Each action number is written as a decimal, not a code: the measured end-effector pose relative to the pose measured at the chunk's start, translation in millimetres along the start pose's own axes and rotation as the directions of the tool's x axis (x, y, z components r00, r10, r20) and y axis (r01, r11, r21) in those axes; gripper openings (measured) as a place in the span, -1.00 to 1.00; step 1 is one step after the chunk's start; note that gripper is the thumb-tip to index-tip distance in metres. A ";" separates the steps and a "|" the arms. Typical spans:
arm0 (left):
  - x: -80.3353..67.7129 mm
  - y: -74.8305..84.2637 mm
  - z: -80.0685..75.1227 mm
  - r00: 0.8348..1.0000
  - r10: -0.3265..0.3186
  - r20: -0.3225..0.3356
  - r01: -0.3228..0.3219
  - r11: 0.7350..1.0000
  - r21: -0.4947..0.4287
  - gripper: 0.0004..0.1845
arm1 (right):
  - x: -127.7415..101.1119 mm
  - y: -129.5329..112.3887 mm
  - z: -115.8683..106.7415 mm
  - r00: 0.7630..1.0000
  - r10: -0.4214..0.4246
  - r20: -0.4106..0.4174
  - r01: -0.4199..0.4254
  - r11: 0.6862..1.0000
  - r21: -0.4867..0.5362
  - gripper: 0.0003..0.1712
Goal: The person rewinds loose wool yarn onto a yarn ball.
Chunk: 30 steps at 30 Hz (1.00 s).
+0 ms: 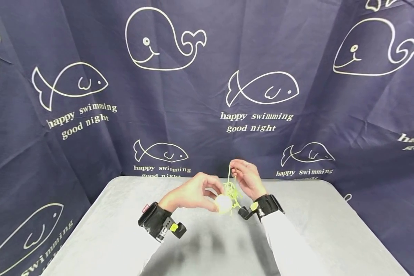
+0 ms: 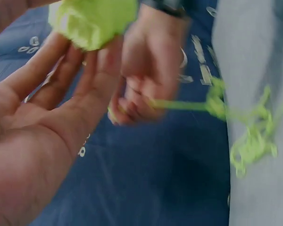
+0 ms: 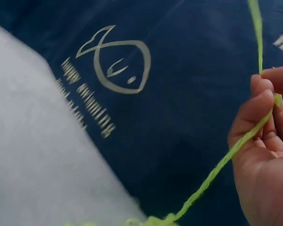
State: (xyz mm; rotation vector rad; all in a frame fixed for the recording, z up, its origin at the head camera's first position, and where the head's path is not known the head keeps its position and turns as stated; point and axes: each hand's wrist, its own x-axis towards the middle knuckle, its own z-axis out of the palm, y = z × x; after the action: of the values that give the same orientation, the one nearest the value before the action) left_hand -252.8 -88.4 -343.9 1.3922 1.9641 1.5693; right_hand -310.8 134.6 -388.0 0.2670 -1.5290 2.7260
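Head view. One ball of yarn [image 1: 223,204], bleached nearly white by glare, held above the tabletop [image 1: 334,226]. Left of the ball: the left hand [image 1: 193,193], thumb and fingers curved round it. Right of the ball and farther back: the right hand [image 1: 247,179], fingertips pinched closed on a yellow-green strand [image 1: 229,173]. Just beside the ball, toward the right hand: loose yarn [image 1: 232,193], in a tangle. Behind the ball: a dark blue curtain [image 1: 207,103] with whale and fish outlines.

Left wrist view. The ball, yellow-green, sits at the left hand's fingertips, presumably to steady it without crushing. Apart from the ball, the strand runs straight from the right hand to the tangle, probably held out to keep it clear; right fingers blurred.

Right wrist view. Ball not discernible; thumb and fingers nip the strand, which continues both ways.

Containers: none seen; the yarn is unboxed.
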 end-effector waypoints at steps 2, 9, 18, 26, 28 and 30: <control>5.7 2.1 2.7 0.996 0.063 -0.061 -0.070 0.991 -0.117 -0.61 | -2.0 11.0 -4.1 1.000 0.018 0.001 -0.018 0.994 -0.105 -0.81; 27.1 -2.4 0.7 0.847 0.052 -0.530 -0.234 0.930 -0.282 -0.65 | -22.3 33.4 -12.6 0.995 0.054 0.081 -0.011 0.891 -0.454 -0.92; 35.8 -38.3 -13.7 0.397 -0.105 -0.912 -0.003 0.993 -0.116 -0.64 | -61.6 29.9 -9.8 0.970 -0.035 0.240 0.202 0.666 -0.718 -0.95; 14.0 -68.1 -21.4 0.556 0.066 -0.829 0.386 0.862 0.327 -0.63 | -80.0 -4.1 -9.8 0.931 -0.191 0.312 0.361 0.617 -0.699 -0.93; 8.4 -68.9 -22.3 0.655 0.050 -0.754 0.401 0.823 0.403 -0.63 | -76.2 -14.2 -12.8 0.935 -0.209 0.286 0.348 0.690 -0.634 -0.95; 4.3 -66.6 -22.2 0.753 0.008 -0.658 0.393 0.797 0.459 -0.64 | -70.4 -22.7 -16.0 0.945 -0.216 0.246 0.317 0.796 -0.517 -0.90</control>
State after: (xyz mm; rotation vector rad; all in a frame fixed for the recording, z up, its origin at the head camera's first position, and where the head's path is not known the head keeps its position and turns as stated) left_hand -304.2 -95.3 -391.4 0.7601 3.0929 1.5227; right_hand -241.7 165.5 -387.5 0.6609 -2.0533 1.9797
